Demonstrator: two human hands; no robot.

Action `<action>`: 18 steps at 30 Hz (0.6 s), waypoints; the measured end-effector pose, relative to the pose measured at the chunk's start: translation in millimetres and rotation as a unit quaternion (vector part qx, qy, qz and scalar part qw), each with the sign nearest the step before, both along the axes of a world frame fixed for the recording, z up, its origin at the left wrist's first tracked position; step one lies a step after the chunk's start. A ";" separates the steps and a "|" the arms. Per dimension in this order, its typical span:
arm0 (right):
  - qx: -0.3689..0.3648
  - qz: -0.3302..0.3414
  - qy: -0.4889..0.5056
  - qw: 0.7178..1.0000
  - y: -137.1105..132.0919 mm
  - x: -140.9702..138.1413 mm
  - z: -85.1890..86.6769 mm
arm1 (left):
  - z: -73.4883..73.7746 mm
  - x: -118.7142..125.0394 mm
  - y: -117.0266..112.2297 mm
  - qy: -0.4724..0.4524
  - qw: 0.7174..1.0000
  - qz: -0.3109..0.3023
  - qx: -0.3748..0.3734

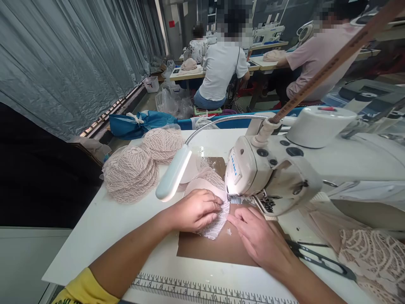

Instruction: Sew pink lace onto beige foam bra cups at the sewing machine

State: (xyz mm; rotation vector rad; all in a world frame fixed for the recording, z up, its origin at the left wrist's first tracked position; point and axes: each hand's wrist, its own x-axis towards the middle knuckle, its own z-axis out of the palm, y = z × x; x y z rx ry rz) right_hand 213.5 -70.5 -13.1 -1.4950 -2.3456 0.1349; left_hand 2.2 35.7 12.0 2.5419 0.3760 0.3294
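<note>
A pale pink lace bra cup [217, 226] lies under the needle area of a white sewing machine [249, 164]. My left hand [201, 209] rests palm down on the cup, fingers extended and pressing it against the brown plate [202, 249]. At the cup's right edge, my right hand [253, 230] touches the lace with its outstretched index finger while its other fingers curl in. Whether the right thumb pinches anything is hidden. More pink lace fabric [211, 175] lies behind the cup, left of the machine head.
Two stacks of lace cups [131, 173] sit at the table's left. A lamp [174, 173] on a bendy neck hangs over the work. Black thread snips [325, 259] lie at right, beside lace pieces [373, 253]. A ruler strip [202, 291] runs along the front edge. Co-workers sit ahead.
</note>
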 end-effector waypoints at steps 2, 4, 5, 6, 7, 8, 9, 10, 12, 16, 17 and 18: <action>0.002 -0.001 -0.002 1.000 -1.0 -0.4 0.2 | -3.8 1.5 -2.6 0.017 0.999 -0.014 0.047; 0.002 -0.004 -0.007 1.000 -2.0 -0.4 -0.8 | -6.2 2.8 -5.8 0.032 0.996 -0.018 0.083; 0.004 -0.007 -0.009 1.000 -2.2 -0.3 -1.7 | -7.0 3.5 -7.4 0.038 0.994 -0.017 0.097; 0.009 -0.011 -0.010 1.000 -2.3 0.0 -2.8 | -7.6 4.2 -8.9 0.041 0.993 -0.014 0.109; 0.017 -0.016 -0.012 1.000 -2.1 0.3 -4.0 | -8.2 5.1 -10.2 0.044 0.992 -0.011 0.118; 0.028 -0.022 -0.014 0.999 -1.5 0.5 -5.2 | -8.9 6.0 -11.2 0.046 0.991 -0.006 0.126; 0.040 -0.029 -0.018 0.999 -0.7 0.7 -6.3 | -9.8 6.9 -12.0 0.046 0.990 -0.001 0.133; 0.050 -0.036 -0.024 0.998 0.2 0.8 -7.4 | -10.8 7.9 -12.4 0.044 0.989 0.005 0.139; 0.065 -0.051 -0.040 0.996 2.4 0.4 -8.8 | -13.3 9.8 -12.8 0.040 0.988 0.020 0.149; 0.071 -0.089 -0.068 0.991 4.8 -0.3 -10.2 | -16.2 11.4 -12.4 0.037 0.986 0.035 0.160; 0.070 -0.097 -0.072 0.990 4.9 0.1 -10.3 | -16.1 11.3 -12.3 0.038 0.986 0.034 0.159; 0.067 -0.100 -0.073 0.990 4.7 0.7 -10.2 | -15.7 10.8 -12.2 0.038 0.986 0.032 0.156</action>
